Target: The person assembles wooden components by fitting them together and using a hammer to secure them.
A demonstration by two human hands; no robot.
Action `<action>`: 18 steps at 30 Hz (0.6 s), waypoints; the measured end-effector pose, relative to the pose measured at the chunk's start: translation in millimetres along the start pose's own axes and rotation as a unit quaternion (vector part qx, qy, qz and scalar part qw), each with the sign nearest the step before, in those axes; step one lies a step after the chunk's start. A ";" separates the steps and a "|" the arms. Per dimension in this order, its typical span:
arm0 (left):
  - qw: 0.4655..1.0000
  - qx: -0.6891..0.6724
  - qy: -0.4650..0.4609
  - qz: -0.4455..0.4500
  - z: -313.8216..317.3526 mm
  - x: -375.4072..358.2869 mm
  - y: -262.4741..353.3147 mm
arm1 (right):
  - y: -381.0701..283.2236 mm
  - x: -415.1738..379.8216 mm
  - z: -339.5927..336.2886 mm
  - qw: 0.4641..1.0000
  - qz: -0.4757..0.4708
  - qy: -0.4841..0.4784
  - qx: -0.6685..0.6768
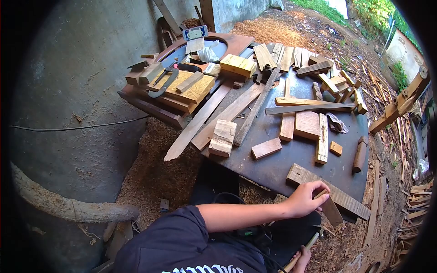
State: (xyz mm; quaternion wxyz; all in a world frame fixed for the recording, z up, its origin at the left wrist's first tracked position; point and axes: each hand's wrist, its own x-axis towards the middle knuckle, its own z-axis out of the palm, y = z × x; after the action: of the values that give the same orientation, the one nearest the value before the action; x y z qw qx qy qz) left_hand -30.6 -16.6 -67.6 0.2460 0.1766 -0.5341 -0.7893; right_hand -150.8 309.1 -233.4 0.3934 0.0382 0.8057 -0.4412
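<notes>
Nearest the lens, a dark navy sleeve [182, 241] with white lettering at the bottom edge. Just right of it, low in the frame, the right hand [301, 260] closed round a thin wooden handle [307, 245] that slants up and to the right; tool head not discernible. Above that, the left hand [304, 199] stretched out to the near edge of a dark metal-topped workbench [282, 164], fingers curled and pinching a small dark wedge-shaped wood piece [330, 209]. Wedge lying against the near end of a long, saw-marked plank [327, 191] that runs diagonally along the bench edge. Further back on the bench, scattered offcuts, a pale block [222, 137], long slats [200, 120], a yellow block [238, 65]. Sawdust [154, 173] heaped below the bench.
</notes>
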 end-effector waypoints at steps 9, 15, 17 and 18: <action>1.000 -0.005 0.011 0.010 2.1 1.0 -4.1 | -7.9 -6.7 2.2 1.000 0.009 0.010 -0.008; 1.000 0.002 -0.001 -0.006 -0.1 -0.8 3.1 | -19.9 -17.4 7.9 1.000 0.010 0.021 -0.013; 1.000 -0.004 -0.001 -0.001 0.4 0.6 -1.7 | -21.5 -18.1 8.6 0.999 0.007 0.021 -0.023; 1.000 -0.007 -0.002 0.001 0.7 1.2 -3.5 | -21.7 -17.8 8.3 0.999 0.007 0.020 -0.027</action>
State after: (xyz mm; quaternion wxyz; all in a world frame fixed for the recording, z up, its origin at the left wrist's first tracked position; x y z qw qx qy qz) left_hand -32.6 -15.6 -70.6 0.2473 0.1729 -0.5292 -0.7930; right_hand -142.5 294.8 -209.3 0.3816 0.0420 0.8247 -0.4153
